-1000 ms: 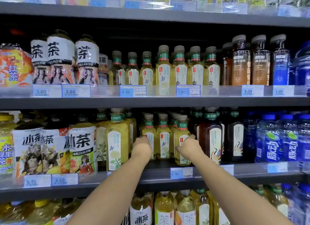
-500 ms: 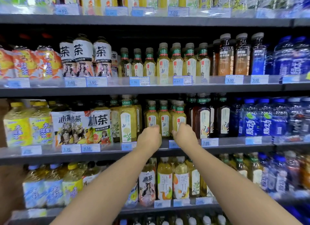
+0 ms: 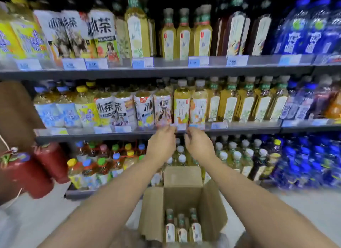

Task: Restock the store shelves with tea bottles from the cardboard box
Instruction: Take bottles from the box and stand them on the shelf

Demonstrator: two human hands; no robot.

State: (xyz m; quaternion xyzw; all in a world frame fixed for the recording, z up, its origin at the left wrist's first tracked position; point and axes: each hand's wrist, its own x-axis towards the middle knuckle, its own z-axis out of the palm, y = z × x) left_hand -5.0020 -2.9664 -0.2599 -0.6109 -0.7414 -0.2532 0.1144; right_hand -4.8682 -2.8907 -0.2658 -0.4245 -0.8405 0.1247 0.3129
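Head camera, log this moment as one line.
left hand: empty | right hand: empty | both hands: above box | bottles: upright in box

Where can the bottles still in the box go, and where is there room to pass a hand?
The top shelf row of matching small tea bottles sits set back, leaving bare ledge behind its price strip. The middle shelf is packed front to edge. The cardboard box has open space behind its three bottles. Both hands, left hand and right hand, hold nothing.

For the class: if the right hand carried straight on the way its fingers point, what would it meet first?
Probably the price tag strip on the shelf edge, just ahead of the right hand; behind it stand the yellow tea bottles. Depth is unclear.
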